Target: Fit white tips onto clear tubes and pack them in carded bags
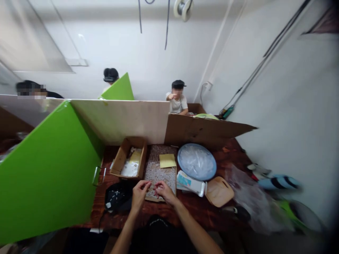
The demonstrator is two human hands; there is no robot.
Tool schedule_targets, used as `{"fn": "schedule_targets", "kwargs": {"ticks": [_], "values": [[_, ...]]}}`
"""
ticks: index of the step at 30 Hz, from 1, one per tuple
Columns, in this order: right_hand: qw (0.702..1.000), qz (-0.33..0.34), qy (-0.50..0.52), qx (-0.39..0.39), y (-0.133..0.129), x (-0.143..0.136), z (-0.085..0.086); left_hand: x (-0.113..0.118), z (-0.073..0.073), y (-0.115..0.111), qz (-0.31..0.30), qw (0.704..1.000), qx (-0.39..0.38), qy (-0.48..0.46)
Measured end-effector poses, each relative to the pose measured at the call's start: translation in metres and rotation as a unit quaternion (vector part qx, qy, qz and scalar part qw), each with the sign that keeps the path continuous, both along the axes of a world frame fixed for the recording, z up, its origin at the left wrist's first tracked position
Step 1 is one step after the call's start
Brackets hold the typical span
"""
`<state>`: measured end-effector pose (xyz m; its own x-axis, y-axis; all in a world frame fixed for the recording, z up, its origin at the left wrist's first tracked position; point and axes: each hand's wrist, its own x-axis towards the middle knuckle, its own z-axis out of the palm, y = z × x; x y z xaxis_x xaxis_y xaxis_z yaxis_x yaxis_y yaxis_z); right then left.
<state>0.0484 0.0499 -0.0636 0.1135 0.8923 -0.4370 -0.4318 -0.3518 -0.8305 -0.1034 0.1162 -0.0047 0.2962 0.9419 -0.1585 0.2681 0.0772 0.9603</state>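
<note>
My left hand [141,192] and my right hand [164,191] are close together over the near end of a shallow cardboard tray [151,200]. Many small pale pieces [156,174] cover the tray's bottom. The fingers of both hands are pinched; anything between them is too small to make out. A yellow paper pad [167,161] lies on the pieces, beyond my right hand. Left of the tray is an open cardboard box [143,155] with white and yellow packets inside. Beside my left wrist lies a black cap-like item [116,197] with white marks.
A blue round basin [180,168] of clear plastic bags stands right of the tray, with white-and-blue boxes [188,181] and a tan board [219,191] nearer me. Green [53,169] and white [122,118] partitions and a cardboard sheet [201,128] border the table. Several people sit beyond.
</note>
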Motion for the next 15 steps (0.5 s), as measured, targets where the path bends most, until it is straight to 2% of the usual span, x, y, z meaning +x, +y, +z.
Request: {"fn": "schedule_targets", "kwargs": {"ticks": [2, 4, 9, 12, 15], "values": [[0.999, -0.018, -0.032, -0.026, -0.007, 0.018, -0.006, 0.004, -0.002, 0.001, -0.006, 1.000, -0.015, -0.008], [0.995, -0.043, -0.066, -0.055, -0.017, 0.049, -0.009, 0.010, -0.007, 0.001, -0.016, 0.999, -0.030, -0.014], [0.967, -0.110, -0.190, -0.130, -0.035, 0.161, 0.002, 0.021, -0.030, -0.012, -0.010, 0.998, -0.067, -0.020], [0.932, -0.112, -0.283, -0.195, -0.026, 0.221, 0.003, 0.020, -0.044, -0.027, 0.020, 0.996, -0.089, -0.016], [0.893, -0.072, -0.356, -0.265, 0.000, 0.254, -0.013, 0.014, -0.052, -0.047, 0.065, 0.992, -0.105, -0.003]]}}
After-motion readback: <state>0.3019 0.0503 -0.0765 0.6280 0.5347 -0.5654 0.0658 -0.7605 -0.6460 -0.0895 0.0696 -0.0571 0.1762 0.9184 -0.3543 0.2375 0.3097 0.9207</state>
